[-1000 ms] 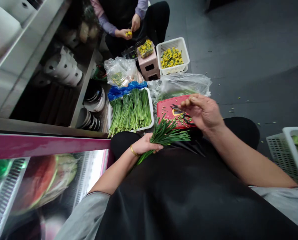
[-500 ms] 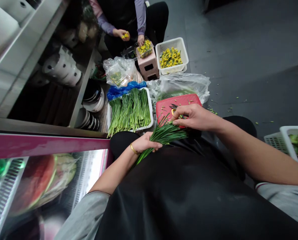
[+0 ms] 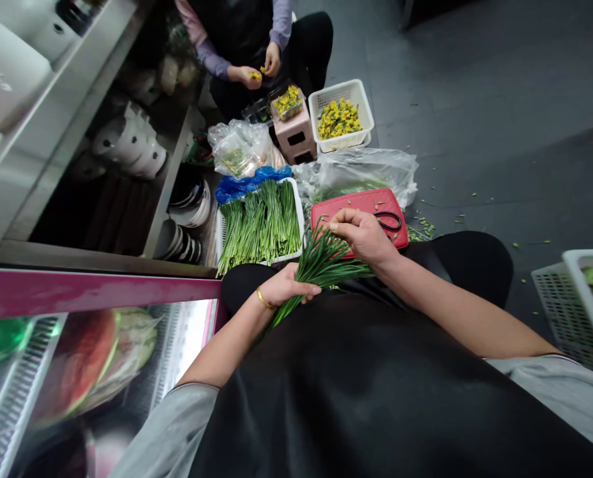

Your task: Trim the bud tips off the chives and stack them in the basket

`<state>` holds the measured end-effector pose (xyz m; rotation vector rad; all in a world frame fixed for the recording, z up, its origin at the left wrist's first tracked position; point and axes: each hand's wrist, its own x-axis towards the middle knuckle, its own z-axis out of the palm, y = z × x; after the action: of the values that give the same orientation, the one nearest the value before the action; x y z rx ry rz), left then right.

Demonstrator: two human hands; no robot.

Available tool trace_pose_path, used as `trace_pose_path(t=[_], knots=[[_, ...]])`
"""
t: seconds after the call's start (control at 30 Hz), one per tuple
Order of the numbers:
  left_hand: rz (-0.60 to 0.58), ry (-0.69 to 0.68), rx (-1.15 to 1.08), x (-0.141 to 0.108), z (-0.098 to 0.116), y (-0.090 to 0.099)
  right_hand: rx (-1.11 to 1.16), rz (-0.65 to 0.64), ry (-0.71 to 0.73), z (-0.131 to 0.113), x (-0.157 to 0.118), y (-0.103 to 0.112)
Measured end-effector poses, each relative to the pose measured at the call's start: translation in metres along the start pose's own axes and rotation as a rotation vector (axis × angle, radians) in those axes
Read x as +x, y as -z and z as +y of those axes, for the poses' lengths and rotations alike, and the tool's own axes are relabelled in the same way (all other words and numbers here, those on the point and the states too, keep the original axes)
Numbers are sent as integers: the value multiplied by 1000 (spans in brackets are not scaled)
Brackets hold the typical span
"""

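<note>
My left hand [image 3: 292, 287], with a gold bracelet at the wrist, is closed round a bunch of green chives [image 3: 329, 262] above my lap. The chive tips fan out to the upper right. My right hand [image 3: 358, 232] is pinched at the upper tips of the bunch, with thumb and forefinger together. Behind it lies a red lid or board [image 3: 363, 200] with small green bits on it. The black handle of scissors [image 3: 388, 220] shows on it; my right hand hides the rest. More chives [image 3: 259, 222] fill a white basket [image 3: 299, 209] to the left.
Opposite sits a co-worker [image 3: 249, 50] holding yellow flowers, beside a clear box on a pink stool [image 3: 296, 133]. A white basket [image 3: 370, 113] holds yellow-flowered greens. Plastic bags [image 3: 370, 169] lie between us. A glass-fronted case [image 3: 97, 358] is at left, another basket [image 3: 570, 305] at right.
My right hand has moved left from above the scissors to the chive tips, uncovering the black handle. The co-worker's hand has risen from the clear box. My left hand keeps its hold.
</note>
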<state>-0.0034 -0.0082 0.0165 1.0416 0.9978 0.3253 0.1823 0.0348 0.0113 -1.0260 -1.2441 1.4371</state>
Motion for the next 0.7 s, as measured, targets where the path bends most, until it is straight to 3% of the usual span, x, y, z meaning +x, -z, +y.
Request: trace_pose_path(t=[0.1,0.2,0.27,0.33,0.43,0.6,0.7], knots=[[17,-9,-7,-5,1,0,204,33,-77,7,8,10],[18,-2,-10,-7,-1,1,265,240,57,2,17,50],[19,-1,-2,-7,-3,2,179,299,149,-9,17,78],[1,1,17,-5,-3,3,-36,237,177,-24,12,92],[-32,0,46,-2,-2,2,-346,43,209,-46,-2,77],[-36,2,58,-2,-2,-1,-386,-452,260,-55,-8,28],[-34,6,54,-3,-5,-1,-327,-480,241,-52,-9,22]])
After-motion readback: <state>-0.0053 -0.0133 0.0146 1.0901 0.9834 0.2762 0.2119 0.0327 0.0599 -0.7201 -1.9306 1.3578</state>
